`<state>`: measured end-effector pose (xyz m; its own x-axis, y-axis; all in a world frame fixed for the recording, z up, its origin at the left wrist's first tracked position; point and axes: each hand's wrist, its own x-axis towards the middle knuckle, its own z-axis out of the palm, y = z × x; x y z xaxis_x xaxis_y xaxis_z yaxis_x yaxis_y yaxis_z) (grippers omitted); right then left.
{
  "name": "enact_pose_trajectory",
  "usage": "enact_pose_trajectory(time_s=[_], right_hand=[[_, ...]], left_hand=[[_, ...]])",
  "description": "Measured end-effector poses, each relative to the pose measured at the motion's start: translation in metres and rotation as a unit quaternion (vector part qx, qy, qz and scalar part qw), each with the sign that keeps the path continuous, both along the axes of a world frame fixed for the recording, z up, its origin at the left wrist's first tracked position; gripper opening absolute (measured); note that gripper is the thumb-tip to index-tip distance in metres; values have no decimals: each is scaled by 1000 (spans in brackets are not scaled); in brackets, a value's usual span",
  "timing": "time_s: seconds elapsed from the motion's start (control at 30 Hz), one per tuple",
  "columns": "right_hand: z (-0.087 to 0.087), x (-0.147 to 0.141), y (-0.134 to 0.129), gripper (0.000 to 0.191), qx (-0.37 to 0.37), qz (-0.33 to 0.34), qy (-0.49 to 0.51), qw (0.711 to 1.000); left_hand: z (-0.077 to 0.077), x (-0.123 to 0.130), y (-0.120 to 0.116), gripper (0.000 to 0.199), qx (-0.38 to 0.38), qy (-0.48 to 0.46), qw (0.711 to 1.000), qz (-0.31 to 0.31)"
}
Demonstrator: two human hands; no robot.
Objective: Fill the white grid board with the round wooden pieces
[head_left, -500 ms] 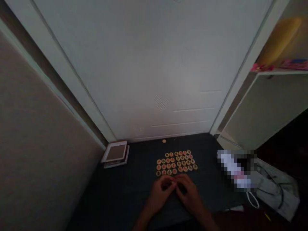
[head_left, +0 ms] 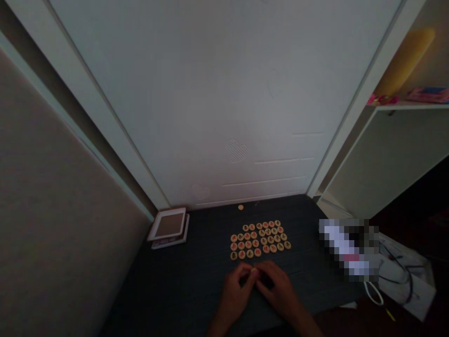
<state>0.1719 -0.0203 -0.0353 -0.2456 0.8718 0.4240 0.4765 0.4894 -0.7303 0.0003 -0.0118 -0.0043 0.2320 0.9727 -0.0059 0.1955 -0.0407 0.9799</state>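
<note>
Several round wooden pieces with red or black characters (head_left: 257,252) lie in rows on the dark table (head_left: 175,281). Just in front of the nearest row, my left hand (head_left: 235,290) and my right hand (head_left: 278,285) meet at the fingertips. Both are closed in a pinch around one small pale piece, of which only a bit shows between the fingers. A lone plain disc (head_left: 240,207) rests near the table's back edge, apart from the rows.
Stacked frames (head_left: 170,225) sit at the table's back left. A white door (head_left: 210,93) rises behind the table. On the right are a pixelated object (head_left: 345,248), a white cord loop (head_left: 373,294) and a pale bag (head_left: 410,281).
The view has shifted slightly. My hands have drawn back a little from the nearest row, still joined at the fingertips.
</note>
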Motion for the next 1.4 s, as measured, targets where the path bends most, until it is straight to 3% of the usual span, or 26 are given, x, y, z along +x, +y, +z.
enact_pose_trajectory(time_s=[0.4,0.63,0.8,1.0,1.23,1.4], right_hand=[[1,0,1,41,9,-2,-20,1000],[5,0,2,51,31,29,-53,998],[1,1,1,48,41,28,-62,997],[-1,-2,2,28,45,-5,-26,999],[19,-5,0,44,24,12,-16,1000],[13,-4,1,45,19,34,-25,999]], left_hand=[[6,-1,-3,24,1,-35,999,12],[0,0,0,16,17,-26,999,20],[-5,0,0,16,14,-23,999,27],[0,-2,0,22,4,-34,999,18],[-4,-1,1,23,10,-38,998,43],[-10,-1,2,23,11,-33,998,50]])
